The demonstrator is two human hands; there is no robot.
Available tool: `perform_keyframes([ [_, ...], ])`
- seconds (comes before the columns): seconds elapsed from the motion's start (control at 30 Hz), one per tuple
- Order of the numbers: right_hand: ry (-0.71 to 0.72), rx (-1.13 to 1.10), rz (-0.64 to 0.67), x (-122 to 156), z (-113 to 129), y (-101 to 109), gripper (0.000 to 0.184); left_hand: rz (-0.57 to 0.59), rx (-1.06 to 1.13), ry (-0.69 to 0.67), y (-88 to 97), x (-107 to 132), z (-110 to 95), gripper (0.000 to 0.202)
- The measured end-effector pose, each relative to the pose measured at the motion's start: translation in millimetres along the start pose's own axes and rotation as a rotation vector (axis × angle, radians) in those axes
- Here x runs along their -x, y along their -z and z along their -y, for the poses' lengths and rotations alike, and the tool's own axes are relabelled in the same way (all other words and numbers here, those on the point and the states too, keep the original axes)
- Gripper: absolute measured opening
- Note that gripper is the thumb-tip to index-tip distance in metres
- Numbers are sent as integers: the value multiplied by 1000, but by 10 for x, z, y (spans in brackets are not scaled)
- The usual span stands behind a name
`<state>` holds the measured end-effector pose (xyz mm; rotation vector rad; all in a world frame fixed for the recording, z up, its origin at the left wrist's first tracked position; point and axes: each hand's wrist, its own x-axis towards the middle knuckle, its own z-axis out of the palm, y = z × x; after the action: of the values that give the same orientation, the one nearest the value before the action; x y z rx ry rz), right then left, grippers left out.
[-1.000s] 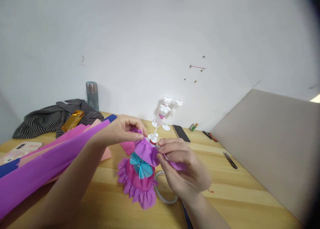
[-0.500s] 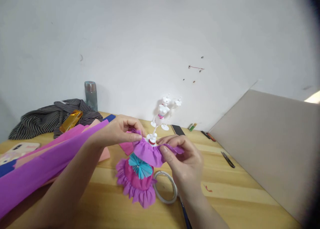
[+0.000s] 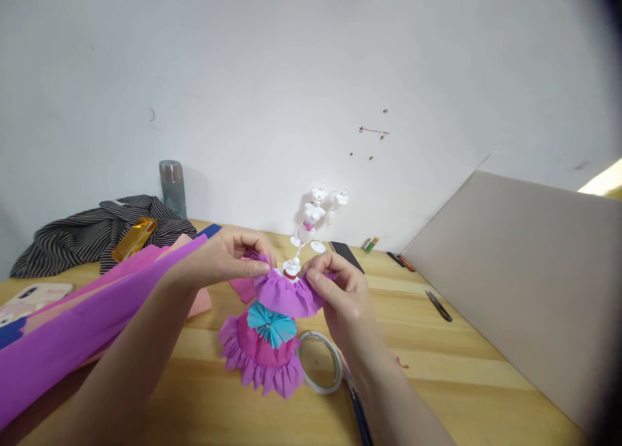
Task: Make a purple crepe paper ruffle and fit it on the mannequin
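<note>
Between my hands a gathered strip of purple crepe paper (image 3: 286,295) curves round the front of a small white mannequin (image 3: 292,264) with a red band near its top. My left hand (image 3: 230,258) pinches the strip's left end. With thumb and fingers, my right hand (image 3: 337,284) grips its right end. Below the strip, the mannequin wears a pink paper skirt (image 3: 262,357) with a purple ruffled hem. A turquoise pleated paper flower (image 3: 272,325) sits on the skirt's front. The back of the strip is hidden.
A tape roll (image 3: 321,362) and scissors (image 3: 358,410) lie beside my right forearm. Crepe sheets (image 3: 97,319) cover the left side, near a striped cloth (image 3: 92,229) and a flask (image 3: 173,188). More white mannequins (image 3: 311,214) stand by the wall. A cutter (image 3: 438,306) lies right.
My right hand has moved up and left, bringing the strip's right end closer around the mannequin. My left hand keeps its pinch. The whole view has shifted slightly.
</note>
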<state>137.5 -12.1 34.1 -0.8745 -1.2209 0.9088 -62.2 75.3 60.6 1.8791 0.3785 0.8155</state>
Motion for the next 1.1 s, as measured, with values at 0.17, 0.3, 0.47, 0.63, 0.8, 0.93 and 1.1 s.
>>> perform_keyframes([
  [0.17,-24,17,16,-36,-17,-1,25,-8,10,30,-3,6,6,17],
  [0.3,-57,-2,14,-47,-28,-6,28,1,34,31,-4,10,15,17],
  [0.47,-125,-51,18,-76,-48,-9,34,4,29,26,2,11,16,17],
  [0.63,-171,-131,69,-121,-82,-15,33,4,48,15,10,15,29,19],
  [0.8,-187,-213,113,-172,-60,-28,34,6,68,19,6,16,15,17],
  [0.93,-176,-225,141,-197,-36,-36,32,19,62,20,6,16,2,17],
  [1.1,-180,-202,138,-221,-50,-55,31,23,47,13,9,14,6,19],
])
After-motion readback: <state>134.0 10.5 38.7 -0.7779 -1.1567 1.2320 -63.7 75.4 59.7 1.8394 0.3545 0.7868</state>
